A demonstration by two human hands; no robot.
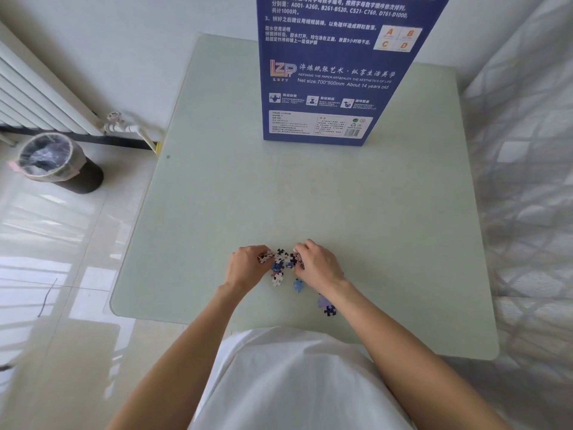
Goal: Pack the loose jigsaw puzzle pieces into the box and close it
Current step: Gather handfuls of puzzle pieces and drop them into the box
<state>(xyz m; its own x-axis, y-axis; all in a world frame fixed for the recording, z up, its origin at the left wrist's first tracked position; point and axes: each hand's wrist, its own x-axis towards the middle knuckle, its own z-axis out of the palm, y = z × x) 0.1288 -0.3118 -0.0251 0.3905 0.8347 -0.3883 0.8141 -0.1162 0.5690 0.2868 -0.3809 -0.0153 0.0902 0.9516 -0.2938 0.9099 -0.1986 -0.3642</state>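
A small heap of loose jigsaw puzzle pieces point(281, 262) lies on the pale green table point(310, 197) near its front edge. My left hand point(245, 266) curls its fingers round pieces at the heap's left side. On the heap's right side my right hand point(317, 265) does the same. A blue piece point(298, 285) lies just below the heap. Two more pieces point(326, 305) lie beside my right forearm. The tall blue puzzle box point(325, 76) stands upright at the back of the table, its printed face toward me; its top is out of view.
A white radiator point(37, 94) lines the left wall. A black bin with a plastic liner point(59, 162) stands on the tiled floor left of the table. A quilted white surface point(527, 181) borders the table on the right.
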